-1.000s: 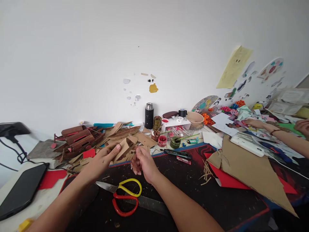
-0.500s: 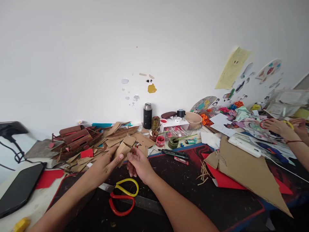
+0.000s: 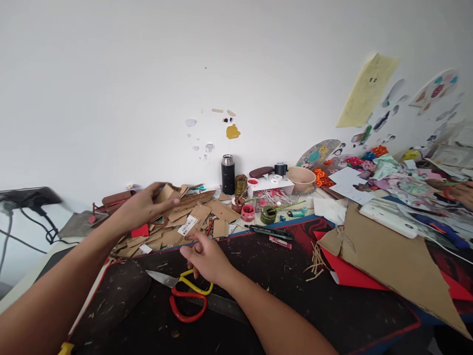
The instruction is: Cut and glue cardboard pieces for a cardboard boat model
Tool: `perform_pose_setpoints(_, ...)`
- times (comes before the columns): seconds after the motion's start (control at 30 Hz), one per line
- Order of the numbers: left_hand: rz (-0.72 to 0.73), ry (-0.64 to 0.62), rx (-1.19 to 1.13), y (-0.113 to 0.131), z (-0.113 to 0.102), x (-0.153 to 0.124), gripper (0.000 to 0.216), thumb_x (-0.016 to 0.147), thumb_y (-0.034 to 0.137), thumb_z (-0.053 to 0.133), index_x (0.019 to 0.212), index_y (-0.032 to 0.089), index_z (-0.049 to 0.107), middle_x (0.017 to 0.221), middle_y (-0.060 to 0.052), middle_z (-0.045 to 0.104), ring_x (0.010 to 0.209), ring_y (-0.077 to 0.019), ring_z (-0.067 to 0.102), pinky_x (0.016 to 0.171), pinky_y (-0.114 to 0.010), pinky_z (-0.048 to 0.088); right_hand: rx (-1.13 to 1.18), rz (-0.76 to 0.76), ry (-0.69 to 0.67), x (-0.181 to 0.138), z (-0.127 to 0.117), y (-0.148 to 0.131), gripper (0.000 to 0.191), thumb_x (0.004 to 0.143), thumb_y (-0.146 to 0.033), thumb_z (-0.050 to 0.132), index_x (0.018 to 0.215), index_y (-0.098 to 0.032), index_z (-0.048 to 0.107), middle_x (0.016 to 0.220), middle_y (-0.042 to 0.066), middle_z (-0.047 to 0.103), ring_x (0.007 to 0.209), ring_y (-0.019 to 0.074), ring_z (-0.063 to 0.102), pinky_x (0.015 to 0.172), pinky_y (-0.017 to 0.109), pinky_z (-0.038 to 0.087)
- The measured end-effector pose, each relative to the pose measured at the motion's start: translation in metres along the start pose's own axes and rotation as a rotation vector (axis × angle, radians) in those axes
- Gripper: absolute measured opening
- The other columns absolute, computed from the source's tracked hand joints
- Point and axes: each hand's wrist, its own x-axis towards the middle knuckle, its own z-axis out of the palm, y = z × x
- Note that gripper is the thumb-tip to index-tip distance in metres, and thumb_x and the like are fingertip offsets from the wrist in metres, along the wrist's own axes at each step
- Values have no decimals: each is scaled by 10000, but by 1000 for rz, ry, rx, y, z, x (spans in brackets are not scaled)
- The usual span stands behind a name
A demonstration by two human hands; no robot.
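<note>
Soft, diffuse light; wall (image 3: 111, 88) pale, greyer toward upper right. Faint shadow beside black flask (image 3: 228, 178). Dark mat (image 3: 295, 291) dim. My right fingers (image 3: 187, 253) fairly clear; wide-lens stretch and softness toward edges.

Brown cardboard piece (image 3: 167, 193); folded; held in the left hand (image 3: 145, 206); partly hidden.

"How many of the person's own hands show?"
"Two: one left hand (image 3: 150, 206), one right hand (image 3: 209, 259). Far right, at least one co-worker's hand (image 3: 464, 194)."
"And scissors (image 3: 189, 295)?"
"One pair, near."
"Green jars (image 3: 268, 216)?"
"One. Also one black flask (image 3: 228, 177) and one beige bowl (image 3: 301, 183), both far."
"Large cardboard sheets (image 3: 397, 268)?"
"One, right. Yellow sheets (image 3: 368, 93) on the wall (image 3: 111, 88): one."
"And the cardboard scraps (image 3: 222, 209) on the left?"
"They overlap too much for me to give an exact number."
</note>
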Motion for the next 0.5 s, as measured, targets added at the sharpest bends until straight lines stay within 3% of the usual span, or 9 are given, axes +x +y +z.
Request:
perform_pose_setpoints(0.1,9,-28,158,-4,1,48,1015,718,907,581,1429,184,598,1158,-141,798,1001,-359,742,820,-397,573,-277,-46,13,-6,2,-3,480,974,-566,730,1309,-225,693,794,-15,698,629,159,648,580,253,430)
perform_pose_setpoints(0.23,93,-150,361,-15,30,101,972,780,816,566,1507,173,541,1328,-170,755,1133,-359,720,892,-380,542,-544,-93,-60,-14,4,-15,485,978,-553,699,1328,-220,733,882,43,784,844,251,736,683,300,459)
perform_pose_setpoints(0.37,101,-249,424,-26,61,132,985,747,741,652,1545,176,538,1336,-177,762,1173,-379,708,908,-386,524,-705,-115,-136,-18,4,-24,484,1010,-520,655,1388,-222,707,974,70,834,979,311,781,790,354,534)
perform_pose_setpoints(0.5,116,-318,463,-33,77,151,1028,717,723,690,1571,175,526,1416,-183,726,1240,-384,682,954,-383,509,-846,-170,-178,-20,6,-24,463,1043,-524,619,1388,-225,693,1102,95,846,1052,336,797,868,415,592)
